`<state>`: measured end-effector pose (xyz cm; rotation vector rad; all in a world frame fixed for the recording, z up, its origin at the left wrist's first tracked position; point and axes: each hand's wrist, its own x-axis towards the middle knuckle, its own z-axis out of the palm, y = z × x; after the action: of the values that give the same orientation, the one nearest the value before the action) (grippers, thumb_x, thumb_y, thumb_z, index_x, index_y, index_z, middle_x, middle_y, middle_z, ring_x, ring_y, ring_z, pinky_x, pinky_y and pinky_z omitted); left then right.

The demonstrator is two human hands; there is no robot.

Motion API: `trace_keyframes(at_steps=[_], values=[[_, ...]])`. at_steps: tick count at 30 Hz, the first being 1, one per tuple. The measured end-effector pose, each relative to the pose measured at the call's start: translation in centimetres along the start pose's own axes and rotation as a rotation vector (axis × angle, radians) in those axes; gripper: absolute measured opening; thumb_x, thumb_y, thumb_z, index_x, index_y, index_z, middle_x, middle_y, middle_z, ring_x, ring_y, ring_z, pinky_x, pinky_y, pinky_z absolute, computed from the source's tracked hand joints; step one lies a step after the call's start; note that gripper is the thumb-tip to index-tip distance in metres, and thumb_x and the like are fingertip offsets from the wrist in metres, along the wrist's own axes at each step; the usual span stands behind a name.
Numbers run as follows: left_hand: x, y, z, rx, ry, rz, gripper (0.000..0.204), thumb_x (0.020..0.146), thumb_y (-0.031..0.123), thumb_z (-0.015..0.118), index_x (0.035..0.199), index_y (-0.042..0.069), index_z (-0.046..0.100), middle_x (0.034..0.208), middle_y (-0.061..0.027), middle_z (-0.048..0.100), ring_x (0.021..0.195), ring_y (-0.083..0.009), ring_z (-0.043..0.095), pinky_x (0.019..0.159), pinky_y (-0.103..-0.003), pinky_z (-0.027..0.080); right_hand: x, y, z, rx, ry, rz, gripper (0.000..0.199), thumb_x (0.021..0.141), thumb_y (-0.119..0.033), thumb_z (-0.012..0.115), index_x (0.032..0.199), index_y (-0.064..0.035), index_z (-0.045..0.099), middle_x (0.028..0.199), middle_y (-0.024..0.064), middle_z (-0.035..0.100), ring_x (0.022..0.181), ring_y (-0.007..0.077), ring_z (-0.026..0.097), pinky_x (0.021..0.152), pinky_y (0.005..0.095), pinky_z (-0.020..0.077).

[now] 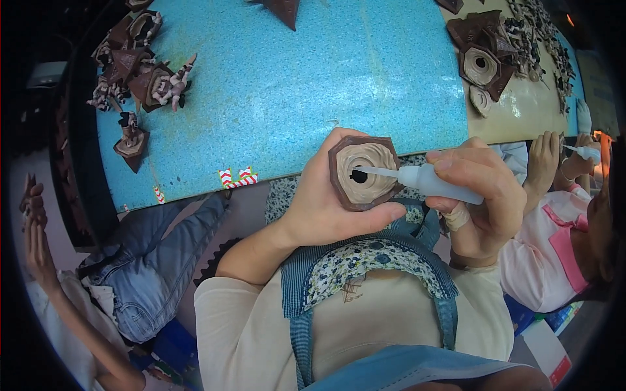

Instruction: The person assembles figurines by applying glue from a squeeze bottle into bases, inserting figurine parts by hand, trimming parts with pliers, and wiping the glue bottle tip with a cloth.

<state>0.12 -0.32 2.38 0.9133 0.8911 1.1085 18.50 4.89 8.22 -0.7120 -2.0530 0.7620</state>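
Note:
My left hand (319,195) grips a brown figurine base (345,151) with a tan, ridged, rounded middle and a dark hole at its centre. The base is held up just in front of the table's near edge, its tan face toward me. My right hand (486,189) is closed around a translucent white squeeze bottle (443,185) with a long thin nozzle. The nozzle's tip is at the dark hole; whether it touches the base I cannot tell. A bandage-like wrap (458,217) covers part of a finger on my right hand.
A blue table (293,98) spans the front. Brown bases with figures (140,72) cluster at its left, with one figure on a base (131,143) nearer. More bases (481,66) and small figure parts (521,39) lie at the right. Co-workers sit on both sides.

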Motion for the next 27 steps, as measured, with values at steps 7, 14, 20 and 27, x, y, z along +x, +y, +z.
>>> trace_keyframes(at_steps=[7,14,20,27], values=[[0.2,0.9,-0.9,0.253,0.062,0.048,0.071,0.060,0.023,0.087,0.112,0.002,0.043,0.098,-0.0092,0.060,0.091,-0.0164,0.060,0.080,-0.030,0.048,-1.0,0.9,-0.2,0.306,0.247,0.398,0.037,0.079,-0.021,0.072,0.100,0.0017,0.051,0.092,0.0134,0.060,0.079,0.0169,0.059,0.070,0.0276,0.0477],[0.4,4.0,-2.8,0.951,0.133,0.441,0.080,0.060,0.024,0.084,0.122,0.000,0.041,0.104,-0.0159,0.056,0.089,-0.0315,0.057,0.082,-0.036,0.046,1.6,5.1,0.7,0.592,0.253,0.430,0.042,0.080,-0.009,0.067,0.115,0.0052,0.048,0.099,0.0119,0.060,0.089,0.0173,0.059,0.079,0.0288,0.0492],[0.3,2.0,-2.4,0.914,0.293,0.533,0.076,0.069,0.005,0.069,0.133,-0.006,0.030,0.116,-0.0197,0.044,0.107,-0.0299,0.047,0.093,-0.037,0.038,6.9,11.2,2.6,0.145,0.129,0.214,0.031,0.073,0.001,0.060,0.104,0.0024,0.058,0.094,0.0156,0.063,0.090,0.0250,0.063,0.083,0.0332,0.0485],[0.7,1.1,-0.5,0.676,0.452,0.659,0.072,0.072,0.000,0.067,0.132,-0.004,0.028,0.126,-0.0196,0.042,0.115,-0.0281,0.046,0.098,-0.037,0.038,7.3,11.1,2.7,-0.191,0.328,0.111,0.036,0.074,0.005,0.058,0.109,-0.0005,0.057,0.102,0.0157,0.060,0.095,0.0242,0.060,0.081,0.0328,0.0488]])
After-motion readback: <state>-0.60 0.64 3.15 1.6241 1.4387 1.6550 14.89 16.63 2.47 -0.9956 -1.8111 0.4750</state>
